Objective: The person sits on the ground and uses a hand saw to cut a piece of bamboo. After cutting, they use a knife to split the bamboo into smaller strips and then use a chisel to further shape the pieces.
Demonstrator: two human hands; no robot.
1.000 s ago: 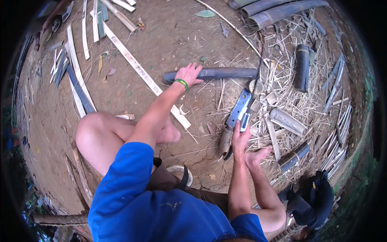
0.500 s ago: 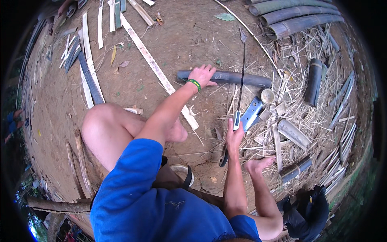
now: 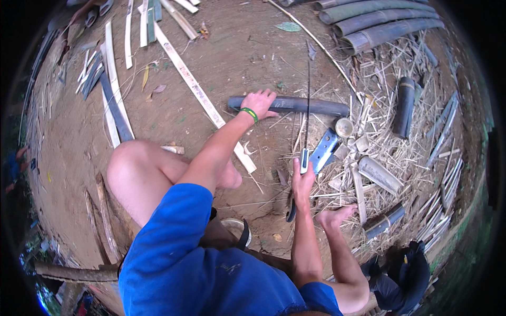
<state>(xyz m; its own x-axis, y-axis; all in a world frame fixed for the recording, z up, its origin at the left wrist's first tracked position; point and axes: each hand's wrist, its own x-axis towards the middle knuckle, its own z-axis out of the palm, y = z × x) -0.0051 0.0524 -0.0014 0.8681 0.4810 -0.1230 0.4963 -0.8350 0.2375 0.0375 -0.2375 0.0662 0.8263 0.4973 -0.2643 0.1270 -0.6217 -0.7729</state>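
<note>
A dark bamboo pole piece [image 3: 311, 105] lies crosswise on the ground in front of me. My left hand [image 3: 258, 102] is wrapped over it near its left end, a green band on the wrist. In my right hand [image 3: 303, 181] is a handsaw [image 3: 304, 158] with a light-and-dark handle. Its thin dark blade points away from me and crosses the pole right of its middle. From above I cannot tell how deep the blade sits. Right beside this hand is a blue plate with holes [image 3: 325, 149]; whether it belongs to the saw is unclear.
Pale split bamboo strips [image 3: 197, 89] lie to the left and ahead. Whole bamboo poles [image 3: 390, 34] are stacked at the far right. Cut bamboo pieces [image 3: 380, 174] rest among straw-like shavings [image 3: 369, 131]. My bare feet flank the work, and a white bucket [image 3: 235, 230] sits below me.
The whole view has shifted slightly. The saw blade appears a little more upright in the picture. My left hand keeps the same place on the pole.
</note>
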